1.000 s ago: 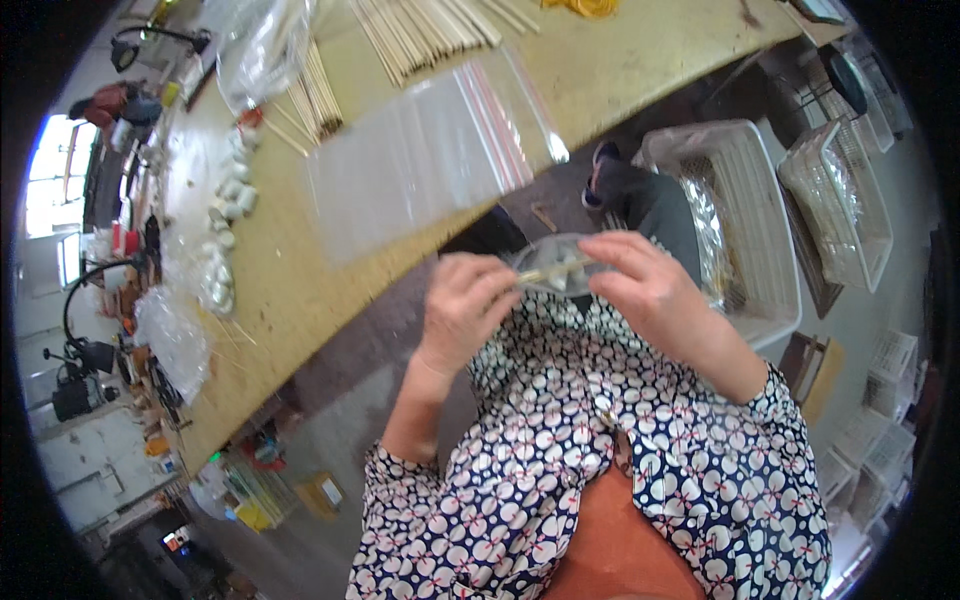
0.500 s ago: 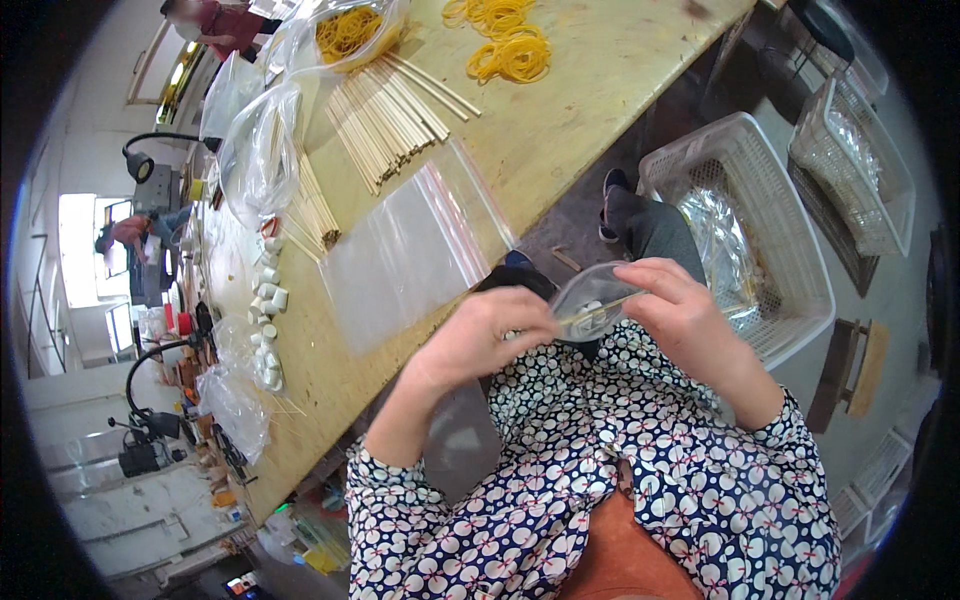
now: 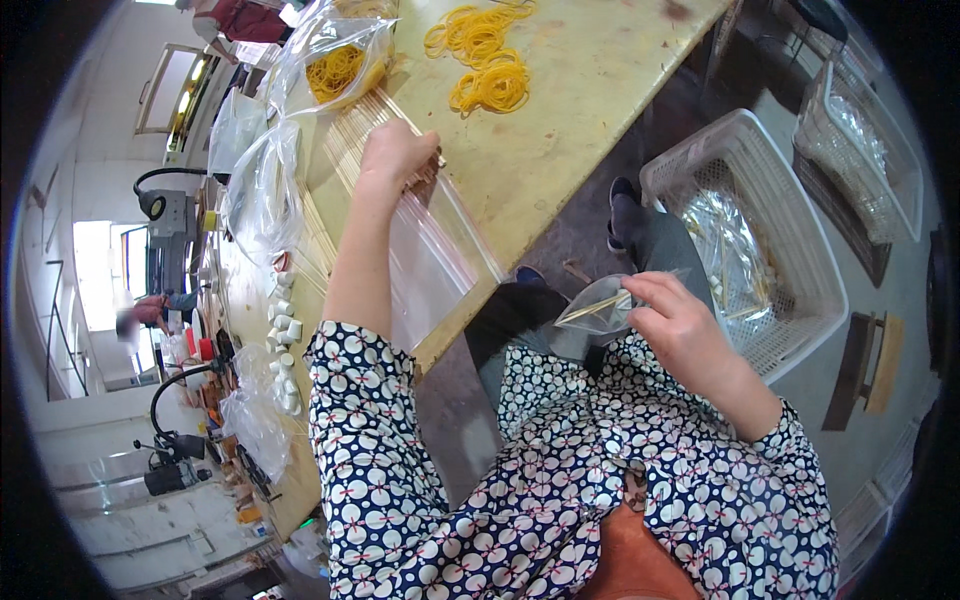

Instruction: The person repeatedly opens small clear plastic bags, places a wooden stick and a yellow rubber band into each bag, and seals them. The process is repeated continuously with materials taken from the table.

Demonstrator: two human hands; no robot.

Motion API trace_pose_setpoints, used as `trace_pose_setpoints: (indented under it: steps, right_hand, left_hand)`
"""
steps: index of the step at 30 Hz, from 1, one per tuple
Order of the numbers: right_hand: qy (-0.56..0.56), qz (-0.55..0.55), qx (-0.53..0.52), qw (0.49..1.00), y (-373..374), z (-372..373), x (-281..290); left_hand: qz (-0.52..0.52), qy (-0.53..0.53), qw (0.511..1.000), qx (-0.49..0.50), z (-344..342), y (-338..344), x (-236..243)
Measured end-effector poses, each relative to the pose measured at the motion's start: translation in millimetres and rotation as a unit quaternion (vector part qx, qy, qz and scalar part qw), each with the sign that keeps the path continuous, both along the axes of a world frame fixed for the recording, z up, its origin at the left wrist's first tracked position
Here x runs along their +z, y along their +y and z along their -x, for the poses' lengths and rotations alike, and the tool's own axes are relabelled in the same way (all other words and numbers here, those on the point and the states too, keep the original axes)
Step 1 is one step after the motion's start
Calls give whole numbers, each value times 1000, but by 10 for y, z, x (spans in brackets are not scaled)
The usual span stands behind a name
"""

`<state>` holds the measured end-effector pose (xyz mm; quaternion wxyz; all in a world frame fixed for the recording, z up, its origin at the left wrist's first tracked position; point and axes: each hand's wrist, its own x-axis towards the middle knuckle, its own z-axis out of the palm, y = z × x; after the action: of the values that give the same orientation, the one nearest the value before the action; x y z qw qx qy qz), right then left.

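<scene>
From where I stand, the weak spot is the small clear bag (image 3: 605,321), which hangs above the person's lap from the right hand (image 3: 678,322) alone. Thumb and forefinger pinch its edge, and a few thin sticks (image 3: 597,308) slant inside it. If that pinch slackens, the bag could tip and its sticks slide onto the lap or the floor (image 3: 571,235), since nothing visible props it from below. The stick ends might also poke through film this thin.

The left hand (image 3: 399,157) is stretched out over the table (image 3: 590,85), its fingers curled down at the near ends of the row of wooden sticks (image 3: 352,138). The fingertips are hidden, so I can't tell whether they pinch one stick, several or none. The sticks lie close together, so a careless grab could bring up too many or set others rolling.

The left forearm passes over the flat plastic bags (image 3: 418,268), which reach the table's near edge; a dragging sleeve could pull them off. The yellow rubber bands (image 3: 492,84) lie apart from the hand, less at risk.
</scene>
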<state>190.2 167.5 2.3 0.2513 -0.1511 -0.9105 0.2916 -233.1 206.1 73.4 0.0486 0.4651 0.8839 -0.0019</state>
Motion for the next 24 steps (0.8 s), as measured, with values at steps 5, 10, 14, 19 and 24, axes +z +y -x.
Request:
trace_pose_setpoints:
  steps: [5, 10, 14, 19, 24]
  right_hand:
    - [7, -7, -4, 1000, 1, 6, -29]
    - [28, -24, 4, 999, 35, 32, -35]
    - [2, -26, -6, 1000, 46, -15, -71]
    - [-16, -31, 10, 999, 23, 9, -77]
    - [-35, -44, 41, 998, 15, 78, -65]
  left_hand:
    - [7, -179, 981, 78, 190, -53, 74]
    - [-118, -336, 926, 127, 333, -566, 157]
    - [-243, -214, 946, 6, -228, -1218, 461]
    - [-351, -207, 913, 2, -954, -2298, 774]
    - [-247, -93, 960, -98, -1559, -2626, 808]
